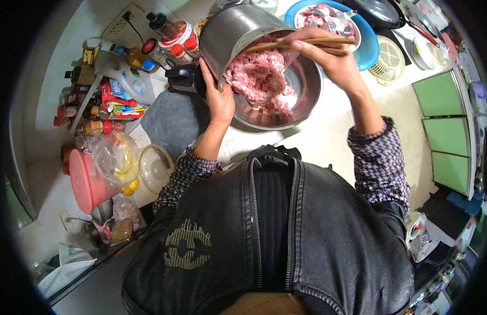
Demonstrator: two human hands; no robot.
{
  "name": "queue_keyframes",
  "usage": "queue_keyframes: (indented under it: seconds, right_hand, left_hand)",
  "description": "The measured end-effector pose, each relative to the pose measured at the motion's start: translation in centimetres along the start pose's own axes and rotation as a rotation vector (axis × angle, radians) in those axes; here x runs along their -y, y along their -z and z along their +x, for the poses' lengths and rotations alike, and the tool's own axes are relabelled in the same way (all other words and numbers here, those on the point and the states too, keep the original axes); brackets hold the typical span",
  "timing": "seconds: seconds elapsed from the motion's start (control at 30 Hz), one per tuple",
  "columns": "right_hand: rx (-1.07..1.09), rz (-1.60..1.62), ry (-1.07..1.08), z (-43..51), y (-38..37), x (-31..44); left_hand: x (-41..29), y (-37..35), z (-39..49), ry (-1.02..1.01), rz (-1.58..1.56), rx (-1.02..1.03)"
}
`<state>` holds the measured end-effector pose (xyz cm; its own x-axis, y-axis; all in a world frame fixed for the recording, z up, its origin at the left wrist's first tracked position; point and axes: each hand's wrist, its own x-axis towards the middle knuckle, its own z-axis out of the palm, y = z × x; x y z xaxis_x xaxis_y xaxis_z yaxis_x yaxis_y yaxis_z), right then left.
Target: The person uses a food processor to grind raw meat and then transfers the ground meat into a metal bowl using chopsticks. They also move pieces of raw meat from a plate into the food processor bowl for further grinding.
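My left hand (218,98) holds a tall stainless steel pot (235,29) tipped on its side, gripping it near the rim. Pink minced meat (259,75) fills the pot's mouth, and some of it lies in a wide stainless steel bowl (308,92) underneath. Between the fingers of my right hand (330,59) is a pair of wooden chopsticks (275,45), whose tips reach into the pot at the meat. A black handle (182,77) sticks out to the left, just beyond my left hand.
Behind the bowl stands a blue basin (371,51) with a dish of raw meat pieces (318,17). A cream plastic basket (388,59) sits to its right. Left are a grey mat (172,122), spice jars (184,51), a pink bucket (94,181) and a clear lid (155,167).
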<state>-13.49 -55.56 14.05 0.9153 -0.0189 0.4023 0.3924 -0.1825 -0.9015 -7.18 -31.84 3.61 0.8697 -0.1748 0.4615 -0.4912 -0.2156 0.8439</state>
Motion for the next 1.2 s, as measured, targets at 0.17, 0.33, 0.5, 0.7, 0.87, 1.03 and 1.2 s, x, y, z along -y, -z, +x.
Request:
queue_keyframes:
  seconds: [0.17,0.33,0.5,0.7,0.87,1.03,1.2]
  right_hand:
    - [0.109,-0.155,0.0,0.1,-5.5,-3.3]
    - [0.243,-0.167,0.085,0.8,-2.6,-2.7]
    - [0.204,-0.163,-0.126,-0.8,0.6,0.1]
    - [-0.086,-0.171,0.038,-0.9,2.4,-0.4]
    - [-0.323,-0.282,-0.036,-0.6,-0.7,-4.9]
    - [-0.312,-0.08,-0.109,1.2,-1.1,-6.9]
    - [-0.217,0.17,-0.312,2.5,-1.0,-6.5]
  left_hand:
    - [-0.6,-0.2,-0.1,0.007,-0.001,0.027]
    - [-0.3,-0.2,0.8,-0.037,0.064,-0.019]
    - [-0.7,-0.5,1.5,0.005,0.044,-0.043]
    - [-0.9,-1.0,1.5,0.057,0.055,-0.044]
    - [-0.3,-1.4,0.8,0.088,-0.029,-0.023]
    - [-0.5,-1.0,0.7,0.089,-0.098,-0.008]
    - [-1.9,-0.9,0.9,0.087,-0.112,0.004]
